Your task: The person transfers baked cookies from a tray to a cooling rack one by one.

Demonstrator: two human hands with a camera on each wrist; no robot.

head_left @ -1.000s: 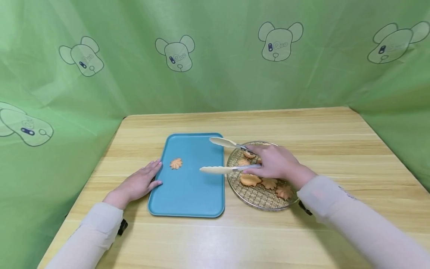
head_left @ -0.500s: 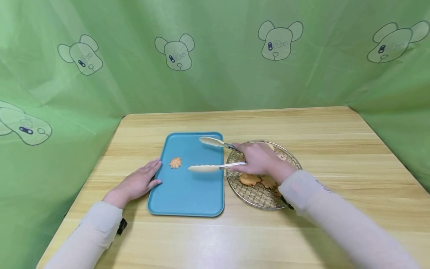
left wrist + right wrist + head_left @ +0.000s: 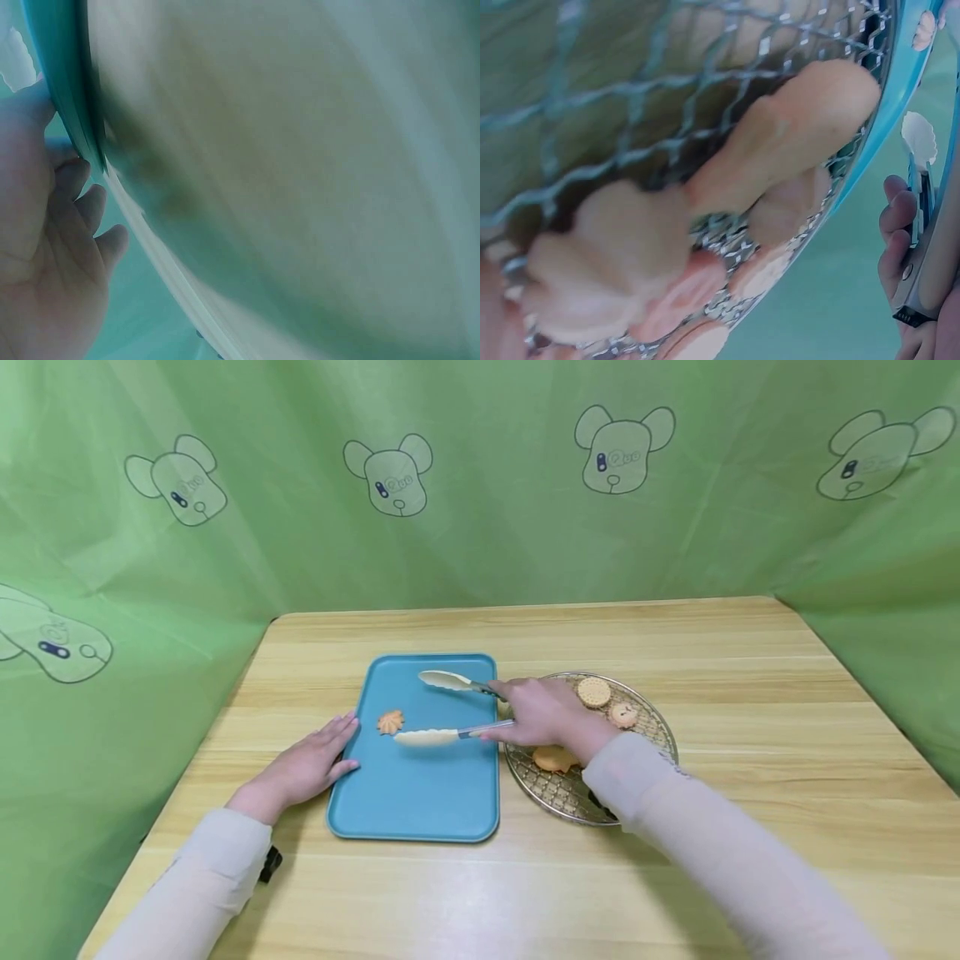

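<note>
My right hand (image 3: 543,714) grips a pair of tongs (image 3: 427,737) with pale scalloped tips, spread apart over the blue tray (image 3: 420,802). Between the tips there is nothing. The lower tip is close to a flower-shaped cookie (image 3: 390,722) lying on the tray's left side. My left hand (image 3: 303,768) rests against the tray's left edge with fingers extended; the left wrist view shows the hand (image 3: 45,232) at the tray rim (image 3: 66,82). In the right wrist view, fingers (image 3: 897,214) wrap around the metal tongs arm (image 3: 936,247).
Right of the tray stands a round wire rack (image 3: 558,797) holding several cookies, among them a round one (image 3: 594,692), a smaller one (image 3: 622,715) and a lumpy one (image 3: 555,758). The right forearm covers part of the rack. Green cloth (image 3: 495,552) hangs behind the wooden table (image 3: 420,902).
My right hand has carried the tongs leftward from above the rack to over the tray, near the flower-shaped cookie. More rack cookies show behind the wrist. The left hand has stayed in place.
</note>
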